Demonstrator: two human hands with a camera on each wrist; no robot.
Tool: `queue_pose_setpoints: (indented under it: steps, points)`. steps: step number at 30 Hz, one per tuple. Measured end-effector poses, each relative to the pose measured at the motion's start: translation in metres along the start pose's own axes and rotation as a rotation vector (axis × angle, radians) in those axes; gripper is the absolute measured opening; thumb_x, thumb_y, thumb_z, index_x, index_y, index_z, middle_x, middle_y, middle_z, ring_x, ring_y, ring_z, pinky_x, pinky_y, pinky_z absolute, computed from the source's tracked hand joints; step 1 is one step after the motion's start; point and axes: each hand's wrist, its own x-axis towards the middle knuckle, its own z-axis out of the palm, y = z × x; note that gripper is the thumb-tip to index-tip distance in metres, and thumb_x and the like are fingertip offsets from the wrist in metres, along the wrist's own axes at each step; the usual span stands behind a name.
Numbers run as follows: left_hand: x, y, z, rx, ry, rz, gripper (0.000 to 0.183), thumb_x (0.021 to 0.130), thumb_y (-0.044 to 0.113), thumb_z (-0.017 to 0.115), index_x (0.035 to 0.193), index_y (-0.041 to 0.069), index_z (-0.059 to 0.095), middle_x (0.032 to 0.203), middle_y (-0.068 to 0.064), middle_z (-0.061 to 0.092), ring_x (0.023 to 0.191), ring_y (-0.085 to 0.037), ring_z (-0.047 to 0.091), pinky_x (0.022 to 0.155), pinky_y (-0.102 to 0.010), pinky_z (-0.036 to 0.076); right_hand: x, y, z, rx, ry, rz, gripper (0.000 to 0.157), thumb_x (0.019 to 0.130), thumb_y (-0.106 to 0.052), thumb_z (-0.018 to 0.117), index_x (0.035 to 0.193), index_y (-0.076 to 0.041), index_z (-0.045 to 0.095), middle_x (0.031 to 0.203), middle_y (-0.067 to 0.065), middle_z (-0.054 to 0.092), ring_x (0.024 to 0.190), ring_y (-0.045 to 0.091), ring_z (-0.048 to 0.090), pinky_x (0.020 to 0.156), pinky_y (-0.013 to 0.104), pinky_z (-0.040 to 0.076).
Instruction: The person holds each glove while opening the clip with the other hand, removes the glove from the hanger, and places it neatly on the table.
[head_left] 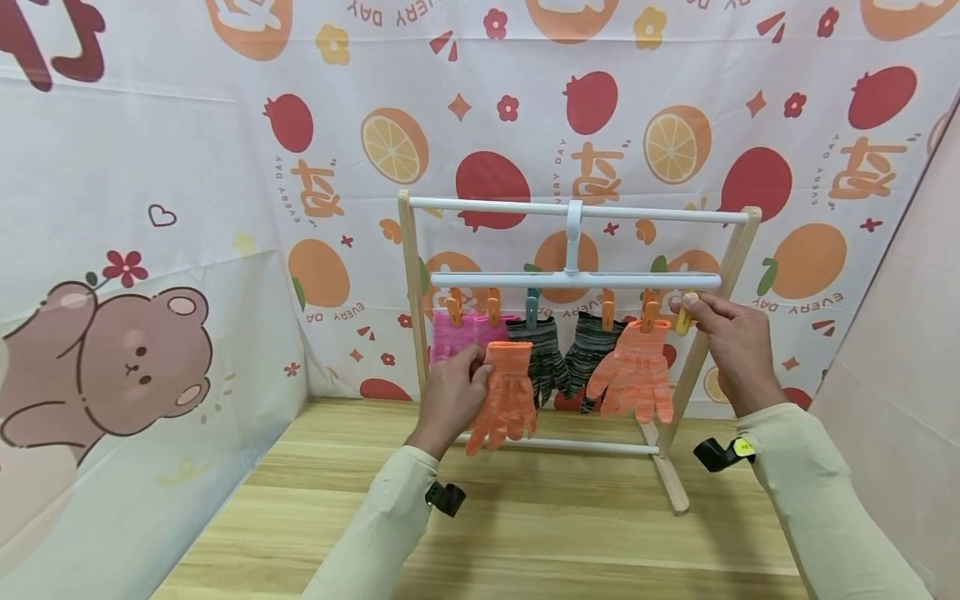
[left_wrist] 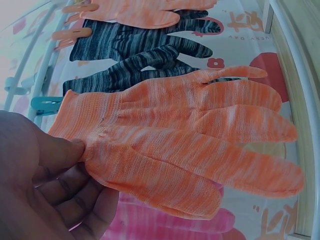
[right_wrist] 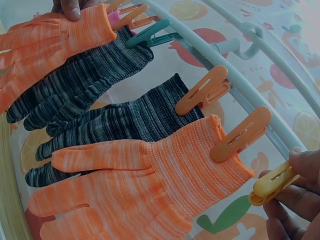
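My left hand (head_left: 450,398) pinches an orange glove (head_left: 506,392) near its cuff, and the glove's fingers hang down in front of the dark and pink gloves. My right hand (head_left: 737,346) holds a yellow clothespin (right_wrist: 272,185) between thumb and fingers, by the right end of the white hanger (head_left: 495,280). Beside that clothespin, another orange glove (head_left: 637,371) hangs from an orange clothespin (right_wrist: 242,134). Two dark striped gloves (head_left: 592,354) hang in the middle, one under a teal clothespin (head_left: 532,308). Pink gloves (head_left: 453,335) at the left are partly hidden by my left hand.
The hanger hooks onto the top bar (head_left: 495,205) of a wooden-sided rack (head_left: 411,283) standing on a wood-grain table (head_left: 570,533). A fruit-print cloth (head_left: 465,83) hangs close behind. The rack's right foot (head_left: 670,483) extends toward me.
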Motion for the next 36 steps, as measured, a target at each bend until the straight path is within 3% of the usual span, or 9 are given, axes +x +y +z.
queue_pose_setpoints:
  steps: [4,14,21,26,33,36]
  points:
    - [0.000,-0.002,-0.001,0.018,0.016,-0.001,0.008,0.100,0.016,0.066,0.094,0.010,0.068,0.072,0.001,0.060,0.061,-0.016,0.050,0.058,-0.033,0.041,0.000,0.000,0.000,0.000,-0.003,0.019,0.055,0.095,-0.049,0.064,0.135,-0.012,0.067,0.100,-0.013,0.076,0.116,0.009,0.056,0.108,0.048,0.037]
    - [0.000,-0.003,-0.006,0.034,0.012,-0.031,0.008,0.100,0.017,0.066,0.098,0.011,0.070,0.075,0.001,0.062,0.063,-0.017,0.052,0.058,-0.033,0.041,0.000,-0.001,0.000,-0.003,-0.009,0.008,0.055,0.097,-0.048,0.063,0.136,-0.010,0.065,0.103,-0.010,0.077,0.115,0.009,0.057,0.109,0.049,0.036]
    - [0.001,-0.004,-0.008,0.023,0.020,-0.038,0.006,0.100,0.016,0.066,0.095,0.011,0.068,0.074,0.002,0.062,0.062,-0.016,0.052,0.057,-0.033,0.041,0.001,-0.001,-0.002,0.009,-0.015,0.003,0.055,0.096,-0.046,0.064,0.137,-0.009,0.065,0.106,-0.005,0.077,0.115,0.011,0.057,0.101,0.038,0.039]
    - [0.000,-0.005,-0.010,0.027,0.026,-0.023,0.005,0.099,0.015,0.067,0.096,0.011,0.068,0.074,0.001,0.062,0.062,-0.016,0.051,0.057,-0.033,0.041,0.001,-0.001,-0.002,-0.017,-0.015,0.013,0.055,0.098,-0.048,0.061,0.138,-0.011,0.064,0.107,-0.007,0.077,0.118,0.012,0.054,0.106,0.047,0.036]
    - [-0.003,-0.008,-0.014,0.032,0.018,-0.028,0.006,0.099,0.015,0.066,0.096,0.010,0.068,0.074,0.000,0.062,0.059,-0.016,0.050,0.056,-0.032,0.040,-0.001,-0.001,-0.002,-0.021,-0.011,0.022,0.055,0.097,-0.049,0.062,0.136,-0.011,0.066,0.099,-0.014,0.076,0.118,0.012,0.051,0.103,0.046,0.035]
    - [-0.004,-0.009,-0.015,0.031,0.016,-0.040,0.006,0.100,0.015,0.066,0.096,0.010,0.067,0.072,0.000,0.060,0.059,-0.016,0.049,0.056,-0.032,0.039,-0.001,-0.002,-0.002,0.018,-0.016,0.036,0.056,0.096,-0.048,0.064,0.138,-0.010,0.064,0.099,-0.013,0.077,0.117,0.012,0.053,0.109,0.049,0.033]
